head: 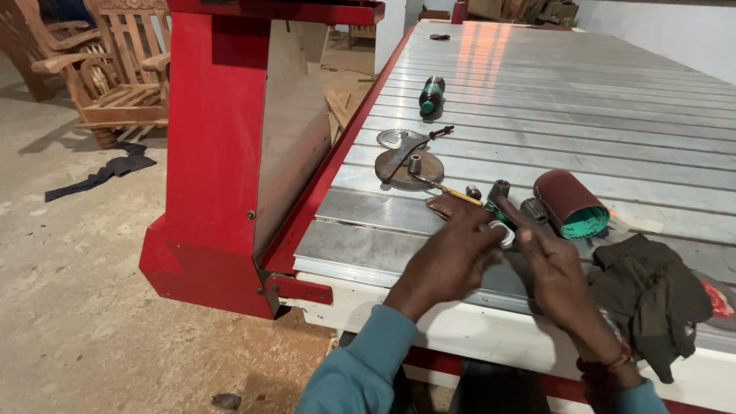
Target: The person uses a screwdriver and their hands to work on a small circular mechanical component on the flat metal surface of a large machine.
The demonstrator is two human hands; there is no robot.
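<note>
In the head view, a small silvery ring (pixel 503 234) is pinched between the two hands above the near edge of a ribbed metal machine table (pixel 567 100). The left hand (pixel 448 261) is closed on the ring from the left, its fingertips curled onto it; the right hand (pixel 556 264) is closed on it from the right, with the fingers extended toward the ring. Whether the ring is threaded onto another part cannot be told, since the fingers hide most of it. Both forearms are covered by teal sleeves.

Just beyond the hands, a screwdriver with a yellow shaft (pixel 448 190) is laid on the table, its tip reaching a round rusty disc (pixel 406 170). On that disc a small metal sleeve (pixel 415 163) is stood upright, and a toothed saw blade (pixel 400 139) is seen partly behind it. Two small dark metal cylinders (pixel 498 188) are placed near the fingertips. A roll of reddish-brown abrasive paper with a green edge (pixel 571 203) is lain on its side to the right of them. A dark crumpled cloth (pixel 652 295) is draped over the table edge beside the right wrist. Farther back, a dark bottle with a green band (pixel 432 96) is lain on the table. A red machine frame (pixel 215 153) is seen at the left, and wooden chairs (pixel 115 69) are stood on the concrete floor behind it.
</note>
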